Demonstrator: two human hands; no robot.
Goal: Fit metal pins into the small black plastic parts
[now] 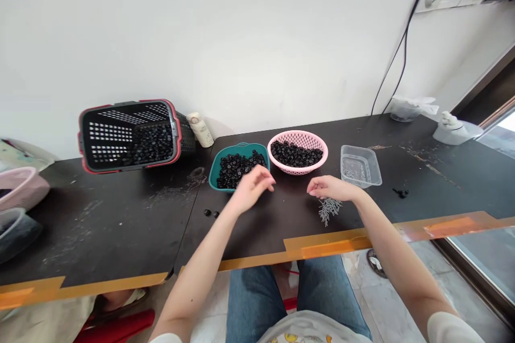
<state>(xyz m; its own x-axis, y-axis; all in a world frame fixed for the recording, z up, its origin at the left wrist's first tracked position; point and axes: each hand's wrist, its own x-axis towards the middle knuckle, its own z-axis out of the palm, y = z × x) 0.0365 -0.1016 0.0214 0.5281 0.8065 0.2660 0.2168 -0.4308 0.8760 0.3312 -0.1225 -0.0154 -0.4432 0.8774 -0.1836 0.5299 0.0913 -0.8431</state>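
Near the middle of the frame, two bare hands reach over a dark table [281, 220]. The left hand [254, 187] is loosely curled, thumb and fingertips close together, in front of the lower right edge of a teal basket [215, 166]; whether anything is pinched there cannot be told. The right hand [332, 187] has its fingers bent in narrowly above a small heap of grey pins [329, 211]; its fingertips are too small to show whether a pin is held.

Small black pieces [237, 169] fill much of the teal basket, and similar ones lie in a pink basket [298, 170] between and beyond the hands. Which are finished cannot be made out. Judging by the loose pins and the well-stocked baskets, plenty seems left to handle.

Just beyond the right hand is a clear tub [375, 169] with more pins; the right wrist passes close to its lower edge. Two loose pieces [207, 213] lie left of the left forearm and could be knocked by it. At upper left, a dark, red-rimmed basket [187, 134] lies tipped, its opening facing the viewer, beside a white bottle [201, 131]. Orange tape [333, 248] lines the near table edge.
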